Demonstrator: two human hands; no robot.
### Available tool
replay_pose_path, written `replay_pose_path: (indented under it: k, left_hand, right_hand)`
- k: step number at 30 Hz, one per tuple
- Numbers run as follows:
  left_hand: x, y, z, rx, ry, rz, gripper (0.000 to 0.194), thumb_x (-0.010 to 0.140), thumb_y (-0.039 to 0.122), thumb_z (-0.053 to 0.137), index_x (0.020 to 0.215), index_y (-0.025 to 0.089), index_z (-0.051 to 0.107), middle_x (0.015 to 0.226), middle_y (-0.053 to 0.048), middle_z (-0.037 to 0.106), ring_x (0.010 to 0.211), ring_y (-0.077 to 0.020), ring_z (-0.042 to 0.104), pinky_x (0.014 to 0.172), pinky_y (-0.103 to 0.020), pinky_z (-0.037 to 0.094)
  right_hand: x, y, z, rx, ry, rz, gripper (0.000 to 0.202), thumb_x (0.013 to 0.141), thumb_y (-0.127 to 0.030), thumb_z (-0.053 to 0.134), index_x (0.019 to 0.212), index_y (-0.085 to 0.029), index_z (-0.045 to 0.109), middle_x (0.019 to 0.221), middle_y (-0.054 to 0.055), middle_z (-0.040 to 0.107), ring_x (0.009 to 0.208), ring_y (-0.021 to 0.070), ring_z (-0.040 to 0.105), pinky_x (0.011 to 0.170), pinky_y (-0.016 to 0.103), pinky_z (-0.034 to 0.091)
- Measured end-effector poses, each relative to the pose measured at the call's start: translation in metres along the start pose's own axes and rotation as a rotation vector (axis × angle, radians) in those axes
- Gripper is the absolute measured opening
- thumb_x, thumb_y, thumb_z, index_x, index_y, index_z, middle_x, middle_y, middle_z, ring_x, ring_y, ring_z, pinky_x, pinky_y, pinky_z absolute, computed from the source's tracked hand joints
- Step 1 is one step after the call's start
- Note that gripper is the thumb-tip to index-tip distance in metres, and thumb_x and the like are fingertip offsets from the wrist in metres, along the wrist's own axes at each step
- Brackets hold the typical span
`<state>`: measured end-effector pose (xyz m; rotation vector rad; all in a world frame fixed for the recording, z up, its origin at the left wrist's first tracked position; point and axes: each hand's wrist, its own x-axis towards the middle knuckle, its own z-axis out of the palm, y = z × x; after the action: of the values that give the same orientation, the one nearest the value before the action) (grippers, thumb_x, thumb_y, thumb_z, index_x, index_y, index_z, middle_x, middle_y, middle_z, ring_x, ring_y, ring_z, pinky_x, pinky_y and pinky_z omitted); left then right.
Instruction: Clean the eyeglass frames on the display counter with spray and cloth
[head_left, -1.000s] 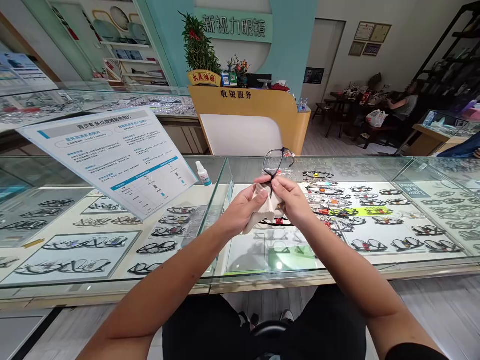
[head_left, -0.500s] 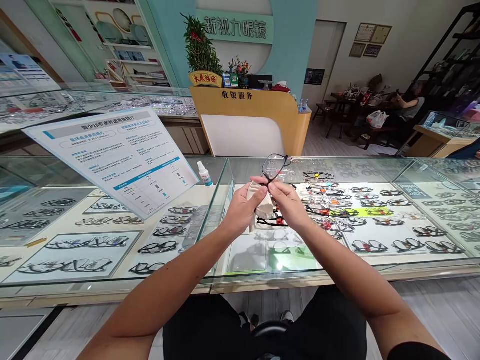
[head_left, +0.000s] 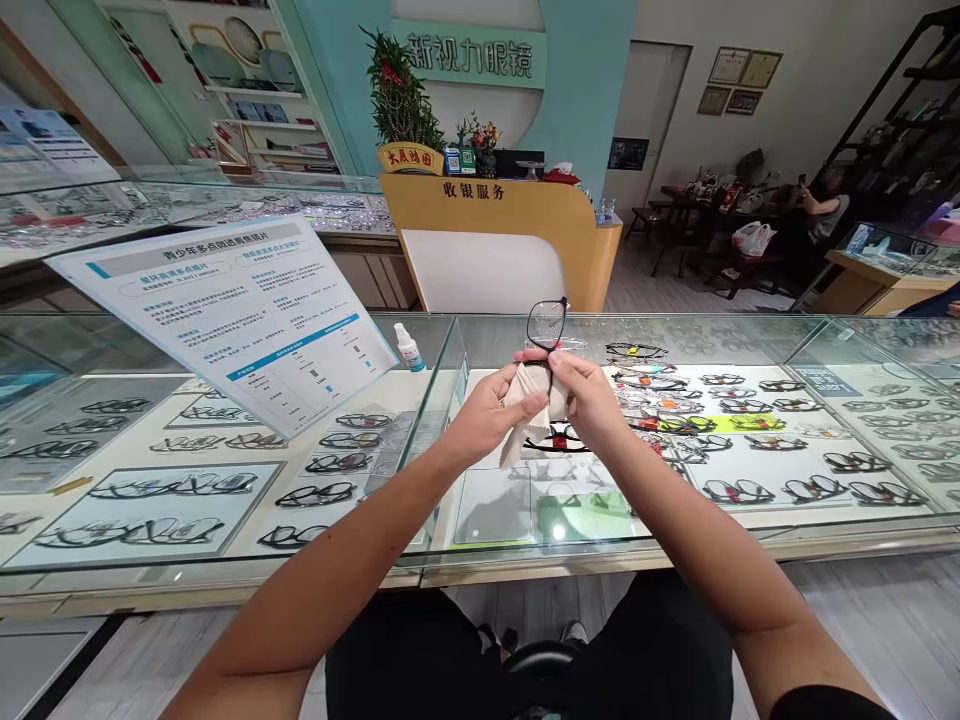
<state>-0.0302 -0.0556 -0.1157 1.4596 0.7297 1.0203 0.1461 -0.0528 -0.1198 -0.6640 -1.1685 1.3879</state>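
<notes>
Dark-rimmed eyeglasses (head_left: pixel 547 325) stand on end above the glass counter, one lens pointing up and the other partly behind a cloth. My left hand (head_left: pixel 491 412) is closed on the beige cleaning cloth (head_left: pixel 531 405), thumb pressing it over the lower lens. At the bridge of the frame, my right hand (head_left: pixel 589 393) pinches the eyeglasses between thumb and fingers. Some of the cloth reaches under the right fingers, and a corner hangs down below the left hand. The fingertips behind the cloth are hidden.
A small white spray bottle (head_left: pixel 409 347) stands on the counter, left of my hands. Beside it a printed sign (head_left: pixel 232 310) leans up. Rows of eyeglasses (head_left: pixel 739 492) lie inside the glass display case (head_left: pixel 675 545). Beyond is a wooden cashier desk (head_left: pixel 487 215); a person (head_left: pixel 821 215) sits far right.
The eyeglasses have turned more upright, and both hands have shifted slightly right. The cloth now spreads over the lower lens, its folds changed, with the left thumb extended across it.
</notes>
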Motion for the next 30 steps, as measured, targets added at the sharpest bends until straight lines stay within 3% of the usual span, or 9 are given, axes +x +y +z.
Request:
replay_pose_path:
  k: [3, 6, 11, 16, 20, 23, 26, 30]
  left_hand:
    - [0.000, -0.003, 0.001, -0.030, 0.019, -0.021, 0.072, 0.086, 0.070, 0.089, 0.130, 0.017, 0.070, 0.100, -0.005, 0.077, 0.081, -0.0170, 0.068, 0.072, -0.026, 0.052]
    - [0.000, -0.005, 0.000, -0.078, 0.005, -0.030, 0.070, 0.090, 0.078, 0.081, 0.125, 0.018, 0.071, 0.091, -0.004, 0.075, 0.078, -0.0166, 0.067, 0.071, -0.026, 0.052]
    - [-0.001, 0.001, 0.000, 0.025, -0.009, 0.007, 0.065, 0.086, 0.067, 0.090, 0.123, 0.017, 0.072, 0.094, -0.004, 0.076, 0.080, -0.0172, 0.068, 0.074, -0.027, 0.053]
    - [-0.001, 0.000, 0.006, -0.040, 0.075, 0.007, 0.080, 0.081, 0.065, 0.095, 0.138, 0.017, 0.066, 0.093, -0.002, 0.077, 0.077, -0.0157, 0.066, 0.072, -0.026, 0.052]
    - [0.000, -0.002, 0.011, -0.092, 0.169, 0.034, 0.073, 0.074, 0.070, 0.097, 0.118, 0.018, 0.069, 0.086, 0.002, 0.072, 0.075, -0.0128, 0.063, 0.071, -0.024, 0.050]
    - [0.000, -0.002, 0.013, -0.078, 0.218, 0.055, 0.068, 0.076, 0.075, 0.093, 0.106, 0.020, 0.069, 0.073, 0.005, 0.061, 0.065, -0.0106, 0.053, 0.062, -0.024, 0.042]
    - [0.000, -0.003, 0.012, -0.046, 0.220, 0.050, 0.069, 0.078, 0.082, 0.087, 0.100, 0.019, 0.070, 0.063, 0.008, 0.050, 0.056, -0.0099, 0.041, 0.056, -0.026, 0.034]
    - [0.003, -0.006, 0.007, -0.039, 0.181, 0.061, 0.069, 0.080, 0.085, 0.084, 0.092, 0.019, 0.070, 0.069, 0.004, 0.057, 0.065, -0.0125, 0.050, 0.061, -0.026, 0.039]
  right_hand:
    - [0.001, 0.001, -0.001, -0.026, 0.010, 0.022, 0.052, 0.085, -0.072, 0.087, 0.109, -0.026, 0.091, 0.121, 0.007, 0.087, 0.087, 0.0213, 0.072, 0.072, 0.032, 0.054]
    - [0.002, 0.001, -0.002, -0.010, 0.012, 0.003, 0.049, 0.085, -0.070, 0.088, 0.108, -0.027, 0.091, 0.119, 0.006, 0.087, 0.090, 0.0214, 0.072, 0.076, 0.031, 0.055]
    - [0.003, 0.002, -0.002, -0.037, 0.020, -0.014, 0.050, 0.085, -0.071, 0.087, 0.107, -0.027, 0.091, 0.117, 0.006, 0.086, 0.099, 0.0245, 0.074, 0.082, 0.034, 0.058]
    - [0.000, 0.005, 0.002, -0.109, -0.016, -0.016, 0.054, 0.090, -0.073, 0.080, 0.116, -0.027, 0.090, 0.105, 0.005, 0.083, 0.088, 0.0216, 0.070, 0.080, 0.034, 0.055]
    - [-0.004, 0.003, 0.009, -0.223, -0.013, -0.168, 0.051, 0.095, -0.074, 0.076, 0.107, -0.027, 0.092, 0.109, 0.006, 0.083, 0.106, 0.0260, 0.070, 0.105, 0.041, 0.054]
    - [-0.006, 0.000, 0.014, -0.276, -0.051, -0.239, 0.053, 0.096, -0.077, 0.071, 0.098, -0.029, 0.092, 0.115, 0.008, 0.085, 0.121, 0.0294, 0.069, 0.119, 0.047, 0.048]
    - [-0.007, -0.003, 0.014, -0.303, -0.062, -0.242, 0.054, 0.095, -0.079, 0.071, 0.087, -0.029, 0.090, 0.110, 0.009, 0.084, 0.119, 0.0309, 0.070, 0.118, 0.049, 0.049]
    - [-0.005, -0.006, 0.008, -0.325, -0.050, -0.229, 0.048, 0.093, -0.072, 0.078, 0.077, -0.028, 0.085, 0.108, 0.008, 0.083, 0.108, 0.0292, 0.068, 0.110, 0.048, 0.051]
